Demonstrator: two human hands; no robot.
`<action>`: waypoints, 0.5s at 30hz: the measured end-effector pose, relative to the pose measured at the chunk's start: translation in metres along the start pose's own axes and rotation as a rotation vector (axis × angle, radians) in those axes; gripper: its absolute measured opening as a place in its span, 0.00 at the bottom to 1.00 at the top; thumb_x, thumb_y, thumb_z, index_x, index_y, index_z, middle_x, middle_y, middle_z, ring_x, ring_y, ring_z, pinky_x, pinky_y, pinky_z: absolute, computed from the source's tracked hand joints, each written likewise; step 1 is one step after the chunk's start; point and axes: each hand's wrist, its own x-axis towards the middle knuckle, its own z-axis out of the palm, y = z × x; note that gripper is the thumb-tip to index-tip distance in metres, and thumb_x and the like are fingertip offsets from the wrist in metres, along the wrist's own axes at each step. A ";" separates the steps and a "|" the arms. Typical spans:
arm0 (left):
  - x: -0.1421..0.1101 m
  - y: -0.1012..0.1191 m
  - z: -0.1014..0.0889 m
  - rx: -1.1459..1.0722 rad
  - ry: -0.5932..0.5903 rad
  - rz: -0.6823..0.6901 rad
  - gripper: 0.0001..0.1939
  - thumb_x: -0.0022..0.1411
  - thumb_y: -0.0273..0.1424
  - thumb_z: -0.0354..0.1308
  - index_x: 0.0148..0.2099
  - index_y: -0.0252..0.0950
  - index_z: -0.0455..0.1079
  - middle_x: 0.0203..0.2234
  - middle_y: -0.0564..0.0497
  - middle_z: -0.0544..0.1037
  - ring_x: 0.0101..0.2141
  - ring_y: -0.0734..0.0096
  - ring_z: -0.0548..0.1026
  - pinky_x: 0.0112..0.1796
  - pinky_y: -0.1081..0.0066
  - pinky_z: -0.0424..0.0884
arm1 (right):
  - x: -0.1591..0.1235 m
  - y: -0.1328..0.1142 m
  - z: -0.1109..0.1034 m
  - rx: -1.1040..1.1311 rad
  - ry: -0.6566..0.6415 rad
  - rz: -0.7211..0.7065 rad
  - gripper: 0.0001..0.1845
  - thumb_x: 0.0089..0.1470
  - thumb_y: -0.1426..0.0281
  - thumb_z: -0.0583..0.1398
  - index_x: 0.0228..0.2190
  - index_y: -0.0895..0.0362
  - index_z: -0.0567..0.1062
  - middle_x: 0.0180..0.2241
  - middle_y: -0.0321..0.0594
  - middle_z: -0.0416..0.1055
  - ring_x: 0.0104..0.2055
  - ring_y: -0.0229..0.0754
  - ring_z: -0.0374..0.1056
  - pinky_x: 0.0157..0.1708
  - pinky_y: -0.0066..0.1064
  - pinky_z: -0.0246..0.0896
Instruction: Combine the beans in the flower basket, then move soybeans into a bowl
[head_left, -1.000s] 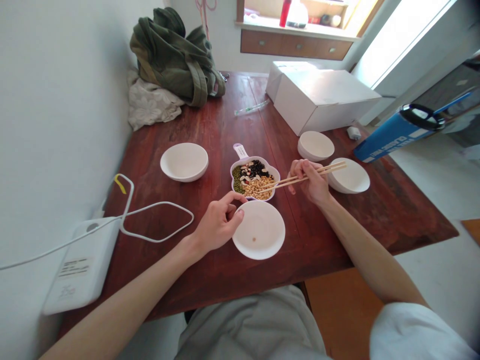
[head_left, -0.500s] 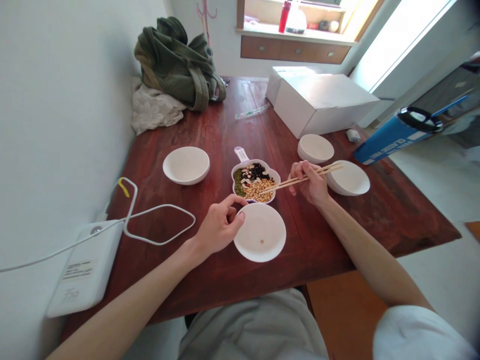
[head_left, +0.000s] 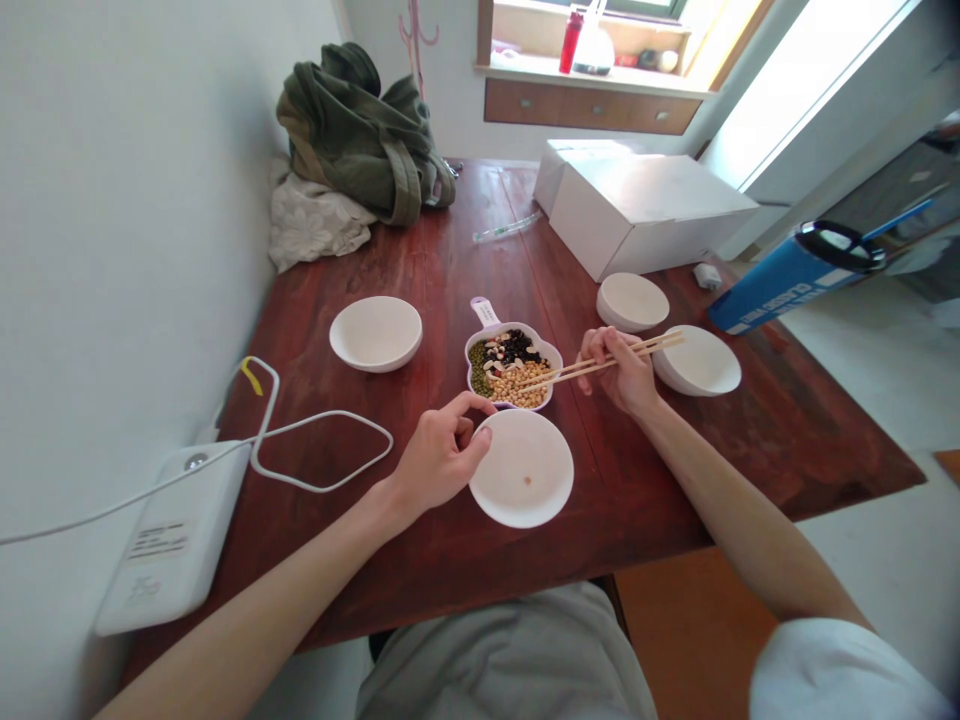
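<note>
Your right hand [head_left: 621, 368] has bare table [head_left: 450, 250] beyond the dish [head_left: 514, 365], up to the clear tube [head_left: 506, 229]. To its outer side, two bowls [head_left: 632, 302] [head_left: 697, 361] block a low path; behind them stand the white box [head_left: 645, 200] and blue bottle [head_left: 795, 275]. Your left hand [head_left: 442, 455] has a bare strip between the dish and the left bowl [head_left: 376, 333]. Lower left, a looped cable [head_left: 330, 413] obstructs. The near bowl [head_left: 521, 468] sits against your left hand; table right of it: open.
</note>
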 end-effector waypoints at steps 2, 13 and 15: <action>0.000 -0.001 0.000 0.002 0.005 0.003 0.11 0.70 0.35 0.60 0.50 0.34 0.75 0.16 0.64 0.64 0.19 0.77 0.59 0.24 0.74 0.55 | 0.000 0.000 0.000 -0.004 0.002 0.002 0.31 0.65 0.48 0.69 0.21 0.55 0.72 0.24 0.34 0.63 0.21 0.38 0.69 0.12 0.26 0.61; 0.003 0.001 -0.007 0.056 -0.040 0.045 0.13 0.67 0.35 0.62 0.50 0.33 0.76 0.18 0.62 0.67 0.20 0.77 0.62 0.27 0.74 0.60 | -0.002 -0.003 0.003 -0.050 -0.012 0.000 0.31 0.65 0.47 0.69 0.22 0.56 0.71 0.23 0.35 0.65 0.21 0.39 0.72 0.13 0.27 0.65; 0.003 0.002 -0.009 0.087 -0.046 0.039 0.14 0.67 0.35 0.62 0.49 0.32 0.79 0.18 0.61 0.68 0.20 0.77 0.64 0.27 0.74 0.61 | -0.002 -0.003 0.003 -0.051 -0.008 -0.002 0.31 0.65 0.47 0.69 0.21 0.55 0.71 0.23 0.35 0.65 0.21 0.40 0.72 0.13 0.27 0.65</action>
